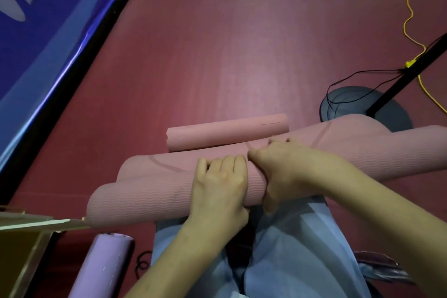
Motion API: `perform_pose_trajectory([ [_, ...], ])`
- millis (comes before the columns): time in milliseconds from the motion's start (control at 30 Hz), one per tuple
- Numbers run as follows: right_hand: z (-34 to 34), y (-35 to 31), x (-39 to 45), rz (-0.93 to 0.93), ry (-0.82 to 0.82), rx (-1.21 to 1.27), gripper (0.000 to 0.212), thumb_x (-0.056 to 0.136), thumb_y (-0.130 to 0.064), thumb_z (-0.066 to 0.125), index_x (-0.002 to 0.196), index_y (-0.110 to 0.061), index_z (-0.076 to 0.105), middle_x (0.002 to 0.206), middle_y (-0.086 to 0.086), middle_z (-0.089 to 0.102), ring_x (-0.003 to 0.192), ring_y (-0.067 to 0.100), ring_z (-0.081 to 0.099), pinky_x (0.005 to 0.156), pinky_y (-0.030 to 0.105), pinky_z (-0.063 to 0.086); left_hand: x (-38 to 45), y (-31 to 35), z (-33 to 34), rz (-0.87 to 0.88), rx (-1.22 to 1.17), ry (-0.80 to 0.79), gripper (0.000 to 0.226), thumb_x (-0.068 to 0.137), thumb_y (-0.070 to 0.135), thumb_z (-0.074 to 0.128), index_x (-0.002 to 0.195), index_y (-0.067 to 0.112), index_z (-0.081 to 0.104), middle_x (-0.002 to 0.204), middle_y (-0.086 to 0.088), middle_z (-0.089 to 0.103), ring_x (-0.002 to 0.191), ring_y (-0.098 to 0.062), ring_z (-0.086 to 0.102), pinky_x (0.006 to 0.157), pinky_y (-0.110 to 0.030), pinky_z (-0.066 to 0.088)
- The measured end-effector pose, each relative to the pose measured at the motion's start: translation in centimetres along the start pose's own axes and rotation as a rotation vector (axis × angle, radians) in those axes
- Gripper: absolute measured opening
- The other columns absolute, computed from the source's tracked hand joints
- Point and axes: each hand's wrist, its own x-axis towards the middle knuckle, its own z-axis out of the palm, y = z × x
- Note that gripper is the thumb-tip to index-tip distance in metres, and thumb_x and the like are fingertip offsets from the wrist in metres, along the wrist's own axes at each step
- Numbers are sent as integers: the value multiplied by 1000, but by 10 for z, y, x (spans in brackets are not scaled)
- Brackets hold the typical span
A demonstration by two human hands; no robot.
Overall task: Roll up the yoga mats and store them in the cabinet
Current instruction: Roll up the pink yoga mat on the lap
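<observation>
The big pink mat (150, 191) is lying on the floor (217, 43) right in front of the knees, with its long side running left to right. It is gripped in the middle by both hands, set close together. The left hand (219, 186) is curled over the top. The right hand (287, 172) is clamped round it too. A smaller rolled pink mat (227, 132) is seen just beyond.

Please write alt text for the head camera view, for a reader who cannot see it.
Seen from above, a person's left hand and right hand grip a loosely rolled pink yoga mat on a red floor. A tighter pink roll lies just beyond it, and a purple roll lies at lower left.
</observation>
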Motion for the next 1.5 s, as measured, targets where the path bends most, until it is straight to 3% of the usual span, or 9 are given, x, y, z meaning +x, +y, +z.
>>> perform_pose_trajectory([
  [200, 28, 0, -21, 6, 354, -118, 69, 69, -52, 68, 126, -21, 46, 126, 0, 47, 119, 28, 45, 102, 49, 36, 29, -3, -28, 32, 33, -258, 54, 64, 50, 77, 98, 23, 45, 103, 7, 64, 96, -22, 63, 79, -35, 31],
  [433, 54, 27, -12, 68, 630, -158, 110, 45, -41, 88, 143, -17, 47, 127, 4, 58, 122, 31, 55, 114, 59, 34, 75, -32, -37, 3, -205, -584, 67, 41, 56, 82, 99, 30, 63, 92, 10, 69, 82, -17, 64, 72, -37, 57],
  [533, 54, 35, -5, 87, 660, -152, 105, 33, -46, 90, 129, -18, 56, 111, 3, 62, 104, 30, 60, 106, 49, 40, 86, -35, -38, -9, -281, -650, 67, 37, 53, 84, 98, 28, 66, 91, 12, 70, 82, -14, 67, 73, -37, 59],
  [633, 44, 34, 2, 108, 609, -155, 81, 39, -42, 85, 112, -21, 58, 99, 1, 61, 92, 28, 61, 86, 41, 44, 87, -38, -35, -22, -315, -653, 70, 34, 55, 81, 98, 31, 67, 91, 14, 71, 82, -12, 67, 74, -38, 60],
  [900, 0, 31, 4, 43, 335, -171, 69, 65, -35, 78, 125, -26, 45, 120, 0, 60, 112, 25, 60, 87, 35, 45, 80, -45, -41, 14, -271, -452, 95, 51, 54, 84, 132, 34, 38, 114, 10, 40, 104, -16, 37, 85, -35, 32],
  [1033, -18, 32, 10, 39, 164, -117, 74, 56, -36, 87, 119, -28, 49, 115, -1, 64, 103, 24, 63, 71, 32, 44, 60, -51, -44, -4, -326, -274, 73, 50, 60, 74, 113, 33, 49, 105, 13, 60, 92, -16, 58, 78, -34, 48],
  [1167, -32, 34, 19, 33, 37, -52, 82, 53, -32, 92, 125, -28, 52, 123, 0, 64, 104, 23, 62, 77, 31, 49, 45, -47, -43, 83, -109, -212, 74, 61, 69, 60, 122, 27, 59, 118, 6, 68, 103, -24, 65, 87, -37, 53],
  [1300, -36, 35, 29, 39, -11, 15, 87, 50, -30, 94, 127, -32, 54, 120, -1, 65, 101, 23, 64, 86, 35, 56, 52, -39, -40, 16, 31, -314, 97, 51, 83, 76, 124, 23, 54, 124, 3, 65, 109, -25, 64, 89, -38, 51],
  [1500, -40, 41, 34, 43, -87, 13, 104, 47, -43, 98, 136, -32, 46, 126, -3, 60, 106, 22, 60, 93, 39, 54, 61, -23, -31, 31, 166, -307, 95, 50, 78, 84, 115, 15, 51, 118, -2, 63, 105, -26, 62, 77, -36, 36],
])
